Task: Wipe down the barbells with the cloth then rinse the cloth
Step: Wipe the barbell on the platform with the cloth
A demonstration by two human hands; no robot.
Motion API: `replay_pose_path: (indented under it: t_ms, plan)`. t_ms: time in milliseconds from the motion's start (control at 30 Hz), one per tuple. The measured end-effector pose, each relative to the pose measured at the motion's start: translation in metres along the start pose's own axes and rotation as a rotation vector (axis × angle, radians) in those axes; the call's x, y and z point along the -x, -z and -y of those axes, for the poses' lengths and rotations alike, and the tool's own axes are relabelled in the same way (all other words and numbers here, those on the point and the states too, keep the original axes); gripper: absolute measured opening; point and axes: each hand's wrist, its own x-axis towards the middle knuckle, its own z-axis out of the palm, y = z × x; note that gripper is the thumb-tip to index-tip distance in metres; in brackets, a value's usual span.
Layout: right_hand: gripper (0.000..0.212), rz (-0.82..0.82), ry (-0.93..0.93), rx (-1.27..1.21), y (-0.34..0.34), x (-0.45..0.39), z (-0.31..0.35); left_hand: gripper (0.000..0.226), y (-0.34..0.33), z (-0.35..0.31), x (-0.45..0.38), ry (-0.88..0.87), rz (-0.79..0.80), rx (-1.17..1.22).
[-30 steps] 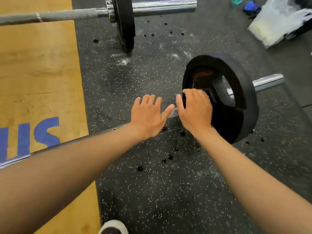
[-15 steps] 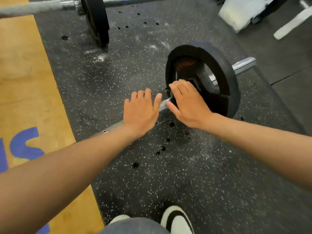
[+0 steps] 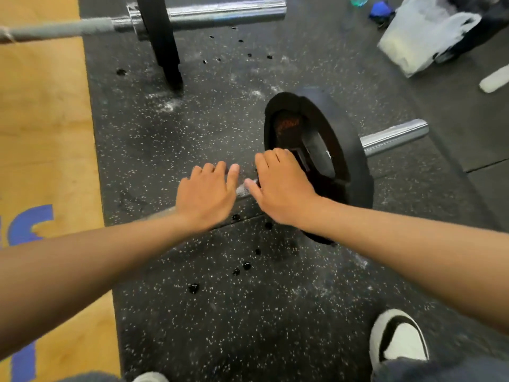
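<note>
Head view: the near barbell (image 3: 394, 137) lies on the speckled rubber floor (image 3: 220, 312), its black plate (image 3: 341, 150) upright. Left hand (image 3: 205, 195) is over the shaft, fingers straight and relaxed, gripping nothing. Right hand (image 3: 281, 188) rests at the plate's inner face, fingers curled over the collar area; whether it grips anything cannot be told. A second barbell (image 3: 220, 12) lies beyond. No cloth is identifiable.

Barbells: two (image 3: 394, 136) (image 3: 220, 13). Weight plates: two (image 3: 347, 150) (image 3: 162, 37). Hands: two (image 3: 206, 194) (image 3: 283, 188). Shoes: two (image 3: 396, 337) (image 3: 150, 377). Plastic bags: one (image 3: 421, 34).
</note>
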Motion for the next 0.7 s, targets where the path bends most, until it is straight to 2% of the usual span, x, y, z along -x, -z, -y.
replay_pose_path:
  t_ms: [100,167,233,300,400,500,567,633,700]
  plan:
    - [0.081,0.12,0.008,-0.069,-0.001,0.026,-0.007,0.061,0.003,-0.008,0.005,0.012,-0.093,-0.038]
    - [0.088,0.236,-0.018,0.03,0.005,0.008,0.001,0.063,0.001,-0.012,0.003,0.05,-0.073,-0.055]
    - [0.092,0.413,0.008,0.182,0.016,-0.026,0.013,0.065,0.001,-0.013,-0.003,0.097,-0.052,-0.113]
    - [0.09,0.603,0.047,0.23,0.028,-0.055,0.018,0.066,0.004,-0.015,-0.006,0.154,-0.02,-0.207]
    - [0.085,0.64,0.12,0.197,0.04,-0.069,0.012,0.055,0.007,-0.02,-0.004,0.288,0.042,-0.279]
    - [0.077,0.66,0.137,0.109,0.045,-0.082,0.006,0.045,0.011,-0.03,-0.008,0.423,0.052,-0.232]
    - [0.07,0.686,0.186,0.094,0.051,-0.089,0.003,0.043,0.01,-0.033,-0.013,0.442,0.044,-0.199]
    - [0.061,0.694,0.277,0.015,0.061,-0.094,0.002,0.046,0.013,-0.035,-0.014,0.464,-0.01,-0.13]
    - [0.057,0.674,0.325,0.014,0.075,-0.101,-0.001,0.06,0.012,-0.034,-0.017,0.422,-0.108,-0.086]
